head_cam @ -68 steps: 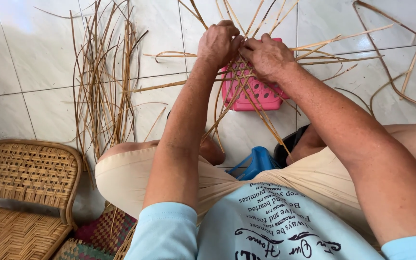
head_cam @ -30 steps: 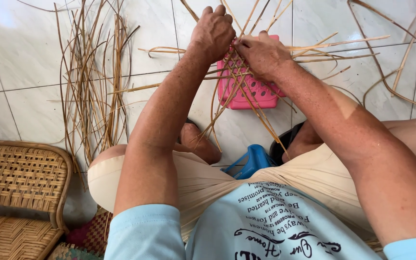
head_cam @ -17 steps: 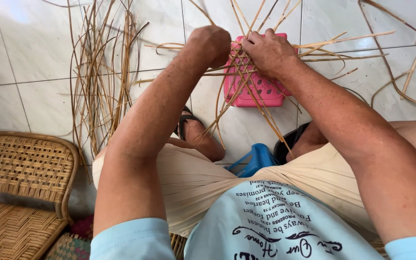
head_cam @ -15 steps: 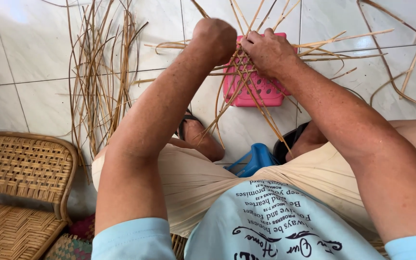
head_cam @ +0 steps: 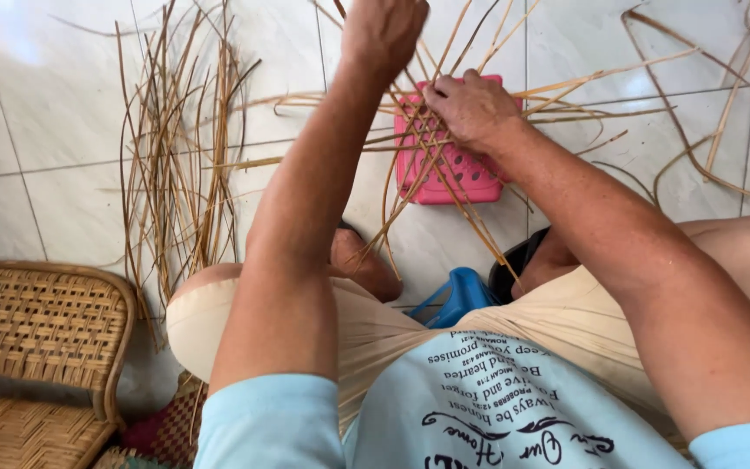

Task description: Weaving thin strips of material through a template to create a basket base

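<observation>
While the right hand (head_cam: 472, 111) presses flat on the woven strips (head_cam: 431, 143) atop the pink basket (head_cam: 449, 169), the left hand (head_cam: 384, 30), clenched on 1 strip, lifts beyond the basket. Strips fan outward from it; a blue object (head_cam: 457, 295) lies nearer the person.

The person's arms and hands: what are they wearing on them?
Both arms are bare from short light-blue sleeves down. The left hand and right hand wear no gloves; no rings, watch or bracelets show.
</observation>
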